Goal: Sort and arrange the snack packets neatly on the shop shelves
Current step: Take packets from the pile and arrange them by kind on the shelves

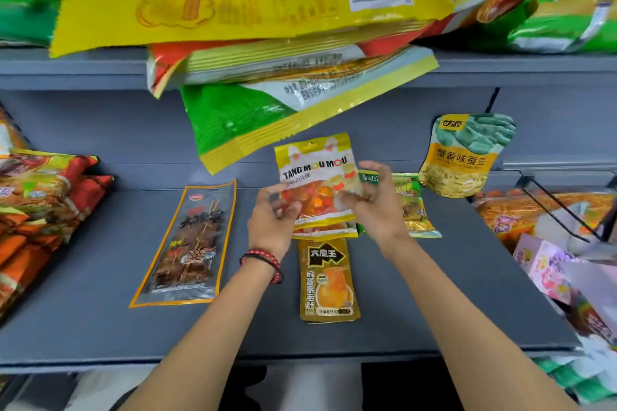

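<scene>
Hands meet at centre frame on the TANG MOU MOU candy packet. The left hand, bead bracelet at the wrist, pinches its lower left edge, and the right hand curls round its right side, so both grips are holding it, tilted up just over the grey shelf. A gold packet lies flat just below and a long skewer packet left of centre. A green-and-yellow packet lies behind the right hand. At upper right a bean pouch stands against the back wall.
</scene>
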